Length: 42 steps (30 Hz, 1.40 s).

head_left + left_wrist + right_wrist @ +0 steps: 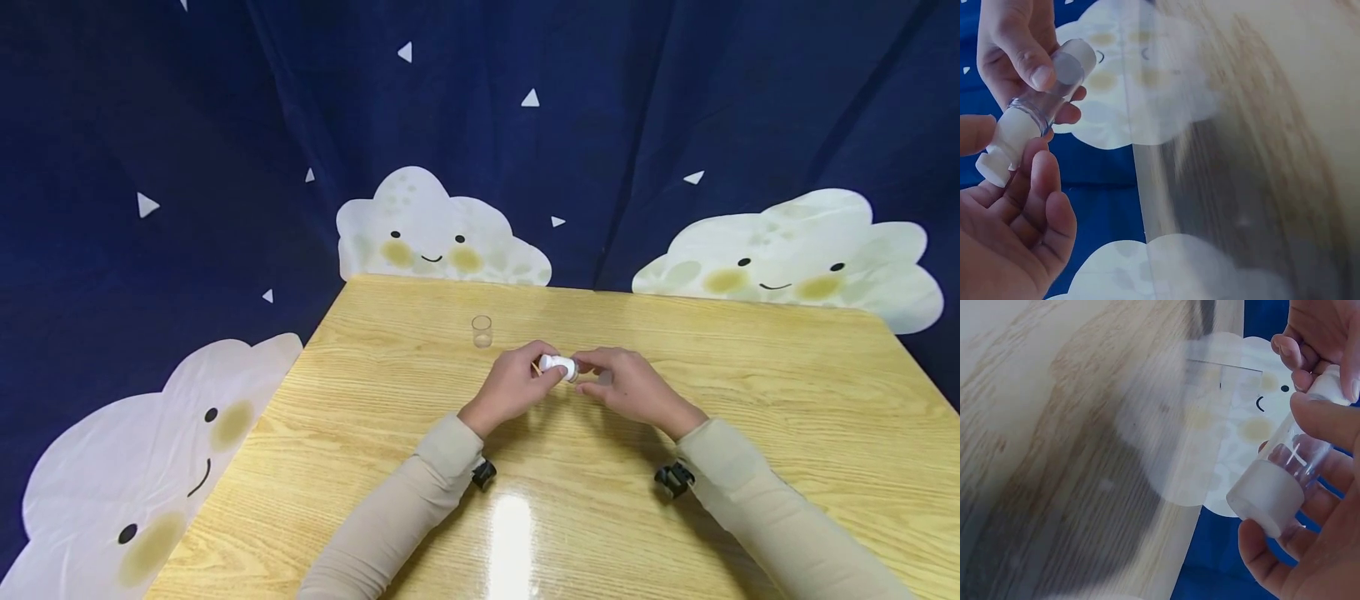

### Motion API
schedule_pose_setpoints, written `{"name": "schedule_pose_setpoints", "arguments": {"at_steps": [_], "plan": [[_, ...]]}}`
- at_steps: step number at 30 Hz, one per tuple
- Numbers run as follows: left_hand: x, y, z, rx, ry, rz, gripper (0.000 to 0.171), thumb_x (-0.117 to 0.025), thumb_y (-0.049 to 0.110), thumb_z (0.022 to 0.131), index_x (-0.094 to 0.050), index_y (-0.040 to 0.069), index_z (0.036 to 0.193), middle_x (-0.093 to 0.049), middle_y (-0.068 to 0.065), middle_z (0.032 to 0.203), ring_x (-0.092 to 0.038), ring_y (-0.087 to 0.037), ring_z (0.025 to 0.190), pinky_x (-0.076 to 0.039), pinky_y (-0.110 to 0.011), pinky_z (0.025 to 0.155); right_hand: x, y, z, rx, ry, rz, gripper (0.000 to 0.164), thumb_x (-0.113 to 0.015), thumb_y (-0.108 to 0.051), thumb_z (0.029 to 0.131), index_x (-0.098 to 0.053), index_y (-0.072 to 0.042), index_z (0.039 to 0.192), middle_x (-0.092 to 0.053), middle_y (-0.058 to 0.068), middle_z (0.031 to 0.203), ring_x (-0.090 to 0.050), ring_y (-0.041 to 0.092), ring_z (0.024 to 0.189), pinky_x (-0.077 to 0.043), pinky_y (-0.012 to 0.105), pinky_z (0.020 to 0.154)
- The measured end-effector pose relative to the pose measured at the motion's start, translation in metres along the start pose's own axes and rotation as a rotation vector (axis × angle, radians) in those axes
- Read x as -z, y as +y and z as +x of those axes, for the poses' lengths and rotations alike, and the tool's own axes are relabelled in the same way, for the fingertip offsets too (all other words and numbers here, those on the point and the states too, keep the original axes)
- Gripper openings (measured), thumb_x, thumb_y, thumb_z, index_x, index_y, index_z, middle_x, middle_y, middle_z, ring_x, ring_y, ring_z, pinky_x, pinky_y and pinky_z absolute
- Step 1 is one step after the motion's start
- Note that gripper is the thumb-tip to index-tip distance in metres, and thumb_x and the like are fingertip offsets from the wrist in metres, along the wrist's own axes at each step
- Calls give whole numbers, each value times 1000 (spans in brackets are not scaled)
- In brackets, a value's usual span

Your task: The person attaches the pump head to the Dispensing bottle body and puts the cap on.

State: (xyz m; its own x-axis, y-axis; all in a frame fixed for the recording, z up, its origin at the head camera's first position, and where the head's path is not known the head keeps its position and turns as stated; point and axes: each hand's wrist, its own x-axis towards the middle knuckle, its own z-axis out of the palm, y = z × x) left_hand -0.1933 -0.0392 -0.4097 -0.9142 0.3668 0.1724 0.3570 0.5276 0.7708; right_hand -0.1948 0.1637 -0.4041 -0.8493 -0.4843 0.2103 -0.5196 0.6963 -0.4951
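A small clear cylindrical bottle [565, 367] with a white top [1017, 134] and a whitish base [1266, 497] is held between both hands above the table. My left hand [517, 385] pinches the white top between thumb and fingers. Around the clear body, the thumb and fingers of my right hand [630, 385] grip from the other end. In the left wrist view the top lines up with the body at a ridged neck, and a smaller white piece juts from its end. The fingers hide part of the bottle.
A small clear cup-like cylinder [482, 332] stands on the wooden table [390, 400], beyond my left hand. Dark blue curtains [480, 100] with printed clouds hang along the table's far and left edges. Black wrist devices [675, 479] sit at both cuffs.
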Motion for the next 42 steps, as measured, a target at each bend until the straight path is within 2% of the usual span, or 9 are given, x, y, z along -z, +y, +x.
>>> {"name": "schedule_pose_setpoints", "arguments": {"at_steps": [5,10,13,25,28,31,35,38,42], "plan": [[0,-2,-1,-80,-40,32,20,-60,23,88,-57,22,107,-58,6,85,-47,-7,57,-41,-19,49,0,1,-1,-15,-41,30,36,-68,-20,82,-63,-12,116,-69,1,97,-64,16,86,-53,37,76],[-1,-3,-1,-175,-12,113,28,-58,6,85,-58,22,108,-57,6,96,-46,-6,63,-39,-15,54,2,0,-2,-44,-120,80,36,-64,-22,85,-61,-11,119,-68,-2,91,-62,10,81,-51,25,68],[-2,-4,-1,-188,2,136,30,-58,2,84,-59,22,107,-57,6,96,-46,-6,67,-40,-15,56,2,0,-2,-41,-141,88,36,-63,-22,86,-60,-10,120,-67,-3,89,-62,10,80,-50,21,66],[-1,-2,-2,-202,21,131,31,-58,0,83,-59,20,106,-57,5,98,-48,-7,70,-41,-15,59,3,0,-1,-30,-121,78,38,-64,-21,85,-59,-8,121,-69,1,96,-63,12,82,-50,21,67],[-1,-2,-2,-196,22,125,32,-59,1,83,-58,19,109,-58,4,101,-48,-7,70,-41,-15,59,3,0,-1,-36,-120,89,40,-64,-21,85,-58,-8,122,-69,1,97,-63,12,82,-50,20,65],[0,-1,-2,-175,8,119,40,-61,6,82,-52,17,120,-58,1,109,-50,-7,71,-43,-15,60,3,1,-1,-40,-121,93,40,-64,-21,85,-58,-9,123,-68,1,98,-63,13,83,-50,21,65],[2,0,-3,-71,-10,88,51,-61,32,85,-44,18,130,-57,1,118,-53,-5,69,-45,-18,59,4,0,-1,-43,-131,88,41,-64,-23,86,-58,-10,124,-68,1,102,-63,14,87,-52,27,71],[3,1,-3,-5,3,76,43,-56,48,86,-54,20,118,-63,4,100,-53,-6,64,-45,-20,54,5,-1,-1,-27,-132,83,41,-64,-25,85,-58,-12,123,-67,-1,104,-63,11,87,-53,32,76],[1,1,-3,5,23,80,26,-57,46,86,-62,22,96,-60,7,72,-51,-6,56,-42,-22,47,6,-1,-1,1,-126,78,39,-66,-22,84,-60,-15,122,-68,-2,103,-63,10,83,-53,35,77]]}}
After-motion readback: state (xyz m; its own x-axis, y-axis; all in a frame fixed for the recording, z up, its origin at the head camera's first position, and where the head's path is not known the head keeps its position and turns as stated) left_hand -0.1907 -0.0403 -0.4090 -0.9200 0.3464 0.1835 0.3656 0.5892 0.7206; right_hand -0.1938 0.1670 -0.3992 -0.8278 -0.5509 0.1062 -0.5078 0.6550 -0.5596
